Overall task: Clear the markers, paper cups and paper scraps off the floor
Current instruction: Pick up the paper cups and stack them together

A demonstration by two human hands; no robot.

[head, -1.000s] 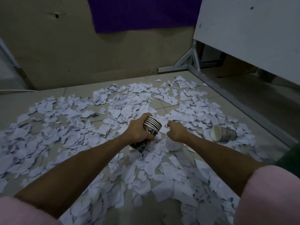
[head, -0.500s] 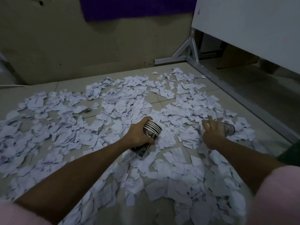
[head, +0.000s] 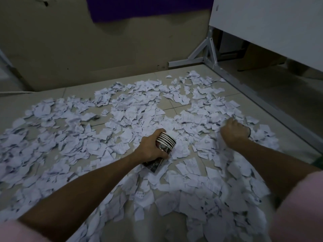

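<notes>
**Paper cups in the left hand, scraps all over the tiles**

Paper cups, dark and patterned with white rims, sit nested as one stack (head: 164,147) in the left hand (head: 151,149); its fingers curl tightly round the middle of the stack, which tilts with the rims up and away from the body and its base low over the litter. Torn white paper scraps (head: 108,137) blanket the pale tiled floor (head: 78,95) from the near edge almost to the beige wall (head: 87,55); bare tile shows only in small gaps. The right hand (head: 233,131) is down among the scraps to the right, knuckles up and fingers curled inward; something dark shows at its right edge, but whether the fingers grip anything cannot be told. A white board on a grey metal stand (head: 209,55) rises at the right; a purple cloth (head: 148,7) hangs on the wall.
</notes>
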